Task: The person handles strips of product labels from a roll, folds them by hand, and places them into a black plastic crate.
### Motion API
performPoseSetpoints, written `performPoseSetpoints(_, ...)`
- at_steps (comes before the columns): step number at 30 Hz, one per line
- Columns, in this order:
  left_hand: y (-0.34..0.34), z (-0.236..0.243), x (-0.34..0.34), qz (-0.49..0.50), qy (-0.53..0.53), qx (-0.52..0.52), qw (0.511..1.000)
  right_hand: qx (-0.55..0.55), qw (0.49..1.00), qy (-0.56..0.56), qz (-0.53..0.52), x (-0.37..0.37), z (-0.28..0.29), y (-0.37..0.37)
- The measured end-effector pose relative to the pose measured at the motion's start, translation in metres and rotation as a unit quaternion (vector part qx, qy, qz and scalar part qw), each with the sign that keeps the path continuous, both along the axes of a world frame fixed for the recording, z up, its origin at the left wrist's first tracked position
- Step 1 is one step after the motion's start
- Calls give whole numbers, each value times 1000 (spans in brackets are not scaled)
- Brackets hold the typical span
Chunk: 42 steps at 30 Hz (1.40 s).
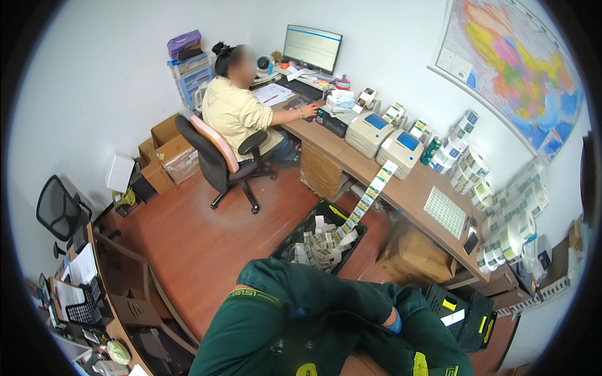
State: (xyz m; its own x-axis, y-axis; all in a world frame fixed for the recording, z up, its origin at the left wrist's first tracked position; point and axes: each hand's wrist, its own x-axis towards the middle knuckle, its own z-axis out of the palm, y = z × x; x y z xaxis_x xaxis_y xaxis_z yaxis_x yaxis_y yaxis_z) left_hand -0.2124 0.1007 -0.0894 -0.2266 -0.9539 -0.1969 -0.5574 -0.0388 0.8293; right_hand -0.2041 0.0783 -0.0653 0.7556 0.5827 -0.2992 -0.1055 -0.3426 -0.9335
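A: Where are the wearer's hands? I mostly see green sleeves point(316, 285) folded across the body

B: Tucked away. At one sleeve's end on the right there's a blue patch point(394, 324) with a sliver of skin; a fainter bit of blue shows at the left. I take those for the left hand and right hand, but the fingers of both are hidden, so I can't tell whether they are released, clenched or grasping anything

A: And the label strip point(371, 194)?

B: It slants down from the nearer printer point(400, 152) on the bench point(426, 188) into a black crate point(326, 210) on the floor, beyond the folded sleeves. Its lower end gets lost in the heap of loose labels point(318, 245), and a sleeve covers the crate's near corner

A: What's by the other elbow?

B: Dark green crates point(467, 318) with yellow handles, partly cut off by the green clothing. The carton point(419, 254) under the bench is partly covered by the bench's edge

A: And the seated co-worker point(235, 113)?

B: Face blurred, lower body partly behind the chair point(222, 156). One hand rests on the bench; what lies beneath it is hard to make out
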Motion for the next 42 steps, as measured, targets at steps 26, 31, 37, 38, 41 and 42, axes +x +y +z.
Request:
performPoseSetpoints(26, 20, 129, -12, -138, -135, 224, 955, 130, 948, -268, 113, 2, -8, 107)
performPoseSetpoints(31, 23, 142, -17, -146, -161, 206, 954, 133, 938, -299, 110, 5, -6, 118)
performPoseSetpoints(37, 14, 168, -22, -169, -205, 244, 933, 143, 929, -321, 112, 1, -10, 118)
performPoseSetpoints(38, 12, 173, -23, -170, -216, 250, 928, 144, 926, -331, 107, 1, -8, 115)
performPoseSetpoints(41, 30, 171, -17, -111, -209, 28, 971, 159, 912, -371, 66, -1, -13, 98)
performPoseSetpoints(42, 37, 177, -15, -23, -166, 7, 986, 175, 899, -400, 36, -1, -18, 87)
